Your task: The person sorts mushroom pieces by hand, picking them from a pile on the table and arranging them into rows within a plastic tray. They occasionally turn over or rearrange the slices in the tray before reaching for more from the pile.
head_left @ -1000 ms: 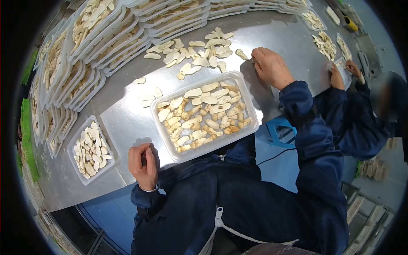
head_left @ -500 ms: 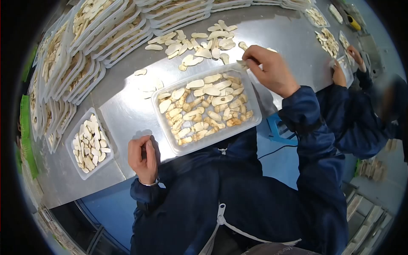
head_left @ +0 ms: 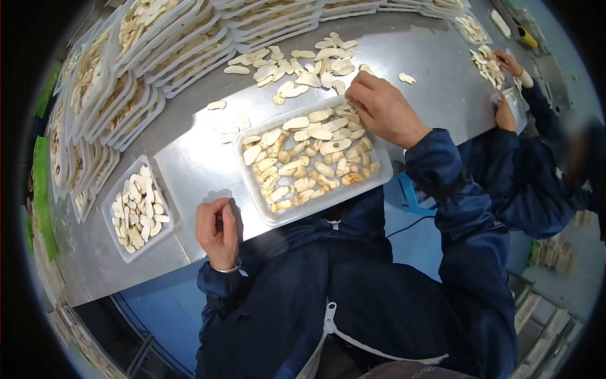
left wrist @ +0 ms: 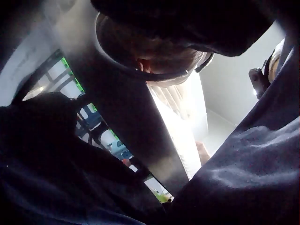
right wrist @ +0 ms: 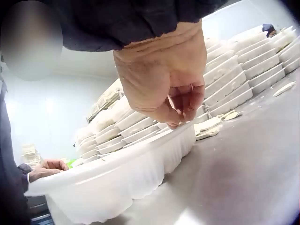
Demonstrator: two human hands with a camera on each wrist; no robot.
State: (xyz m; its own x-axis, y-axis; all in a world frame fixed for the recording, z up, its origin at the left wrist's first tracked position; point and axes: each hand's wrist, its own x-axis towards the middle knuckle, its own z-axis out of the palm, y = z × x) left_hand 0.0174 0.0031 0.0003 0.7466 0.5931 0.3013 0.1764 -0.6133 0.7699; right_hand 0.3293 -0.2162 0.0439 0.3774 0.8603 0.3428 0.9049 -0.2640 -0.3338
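A translucent plastic tray stands at the table's front edge, filled with rows of pale and browner mushroom slices. Over its far right corner is my right hand, thumb and fingers pinched together just inside the rim. The mushroom slice it carries is hidden by the fingers. In the right wrist view the right hand has its fingertips down at the tray wall. My left hand rests on the table edge left of the tray, fingers loosely curled, holding nothing. The left wrist view is mostly dark sleeve.
Loose mushroom slices lie beyond the tray, with one slice farther right. A smaller tray of pale pieces stands at left. Tall stacks of filled trays line the back. Another person's hands work at the right.
My right hand picked up a mushroom slice from the table right of the tray and moved left with it to the tray's far right corner. The left hand stays put.
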